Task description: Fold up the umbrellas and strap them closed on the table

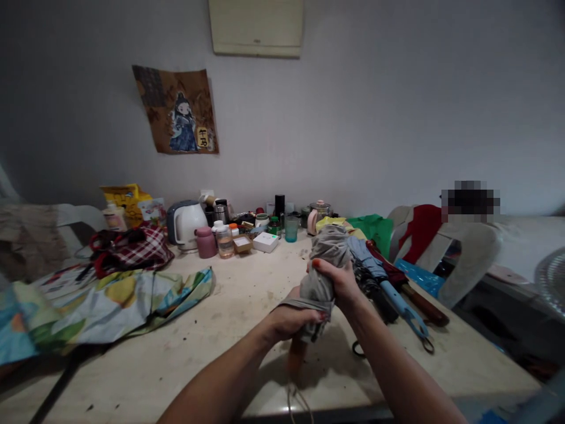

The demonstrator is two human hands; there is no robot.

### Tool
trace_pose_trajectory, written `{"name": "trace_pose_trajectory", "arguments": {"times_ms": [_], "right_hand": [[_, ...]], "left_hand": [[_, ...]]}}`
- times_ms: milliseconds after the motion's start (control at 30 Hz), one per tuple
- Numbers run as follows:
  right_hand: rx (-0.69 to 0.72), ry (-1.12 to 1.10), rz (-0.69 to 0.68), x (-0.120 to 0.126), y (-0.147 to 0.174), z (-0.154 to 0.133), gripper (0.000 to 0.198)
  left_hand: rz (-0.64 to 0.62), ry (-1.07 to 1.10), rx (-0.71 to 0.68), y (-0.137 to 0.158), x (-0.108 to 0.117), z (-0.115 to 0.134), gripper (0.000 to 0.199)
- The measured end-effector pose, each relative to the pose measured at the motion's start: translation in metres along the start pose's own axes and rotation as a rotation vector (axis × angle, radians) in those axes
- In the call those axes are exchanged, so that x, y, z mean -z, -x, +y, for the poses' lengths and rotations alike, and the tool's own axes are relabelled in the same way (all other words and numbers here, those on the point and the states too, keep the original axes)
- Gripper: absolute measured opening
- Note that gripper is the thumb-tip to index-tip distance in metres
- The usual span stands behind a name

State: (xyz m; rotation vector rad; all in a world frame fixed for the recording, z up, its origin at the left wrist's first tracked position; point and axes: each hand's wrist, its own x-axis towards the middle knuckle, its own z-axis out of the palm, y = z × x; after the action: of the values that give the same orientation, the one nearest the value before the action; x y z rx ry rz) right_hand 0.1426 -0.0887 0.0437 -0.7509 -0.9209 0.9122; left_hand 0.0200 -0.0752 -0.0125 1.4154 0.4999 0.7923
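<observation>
A grey folded umbrella (329, 244) slants above the table, its canopy bunched around the shaft. Its brown handle points toward me, with a thin cord loop hanging from the end. My right hand (335, 280) is wrapped round the middle of the canopy, thumb on top. Closer to the handle, my left hand (293, 318) grips the lower canopy, its thumb over a grey band of the cloth. The fingers of both hands are partly hidden behind the fabric.
Right of my hands lie several folded umbrellas, one with a light blue handle (404, 306). A colourful patterned cloth (132, 300) spreads over the left side. A kettle (188, 224), a pink jar (205, 242) and a teal cup (291, 228) stand at the back. A person's head shows at right.
</observation>
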Motion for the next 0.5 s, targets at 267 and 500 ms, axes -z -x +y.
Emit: {"name": "trace_pose_trajectory", "arguments": {"times_ms": [267, 500], "right_hand": [[-0.023, -0.059, 0.233, 0.003, -0.013, 0.012, 0.045], [-0.171, -0.156, -0.045, 0.01, -0.009, 0.009, 0.033]], "left_hand": [[0.194, -0.46, -0.032, -0.005, 0.0, 0.006, 0.038], [-0.21, 0.191, 0.122, 0.0, 0.011, 0.003, 0.045]]}}
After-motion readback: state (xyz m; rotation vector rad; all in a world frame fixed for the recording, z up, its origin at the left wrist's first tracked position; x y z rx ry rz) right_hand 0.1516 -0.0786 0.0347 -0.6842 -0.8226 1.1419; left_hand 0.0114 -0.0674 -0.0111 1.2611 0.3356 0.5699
